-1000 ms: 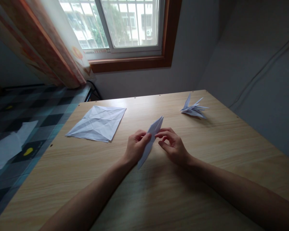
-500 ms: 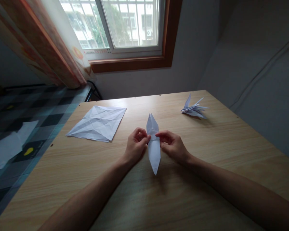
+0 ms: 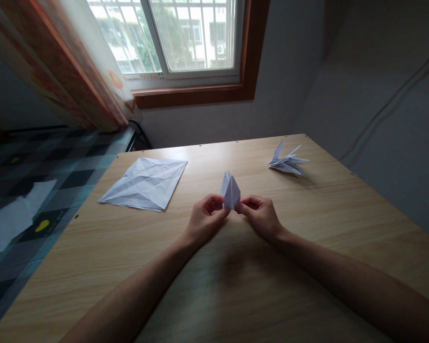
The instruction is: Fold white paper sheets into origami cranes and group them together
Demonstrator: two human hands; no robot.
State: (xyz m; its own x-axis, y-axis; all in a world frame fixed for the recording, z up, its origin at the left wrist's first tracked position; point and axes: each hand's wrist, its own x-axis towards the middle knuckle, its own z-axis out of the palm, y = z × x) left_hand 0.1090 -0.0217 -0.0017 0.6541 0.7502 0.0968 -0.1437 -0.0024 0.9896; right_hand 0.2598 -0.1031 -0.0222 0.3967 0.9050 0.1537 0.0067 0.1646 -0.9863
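A white folded paper [image 3: 230,189] stands upright between my hands above the middle of the table, its pointed tips up and a crease line down its front. My left hand [image 3: 209,213] pinches its lower left corner with thumb and fingers. On the other side, my right hand [image 3: 259,213] grips the lower right corner the same way. Both thumbs press near the bottom edge, and the fingers behind the paper are partly hidden.
Creased white sheets [image 3: 146,183] lie on the wooden table [image 3: 128,267] at the left. A bundle of pointed folded papers [image 3: 289,162] rests at the back right. Left of the table, more white paper [image 3: 17,214] lies on a checked cloth [image 3: 7,171]. A window [image 3: 196,38] is behind.
The lower half of the long folded paper has been doubled up, so a shorter piece now stands between my hands. Both hands have shifted slightly, thumbs now at its bottom edge.
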